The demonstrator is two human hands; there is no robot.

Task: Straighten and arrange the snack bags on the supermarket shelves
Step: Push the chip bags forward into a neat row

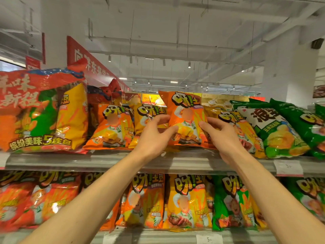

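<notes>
An orange snack bag [186,118] stands upright on the top shelf [112,161], held at both lower sides. My left hand [154,136] pinches its left edge with thumb and fingers. My right hand [221,136] grips its right edge, partly covering a yellow bag [241,127] that leans to the right behind it. Left of the held bag stand another yellow bag [146,117] and an orange bag [110,127], tilted a little.
A big red multi-pack [40,110] fills the shelf's left end. White-green [274,131] and green bags [302,124] lean at the right. The lower shelf holds rows of orange, yellow and green bags [186,201]. Price tags [288,167] hang on the shelf rail.
</notes>
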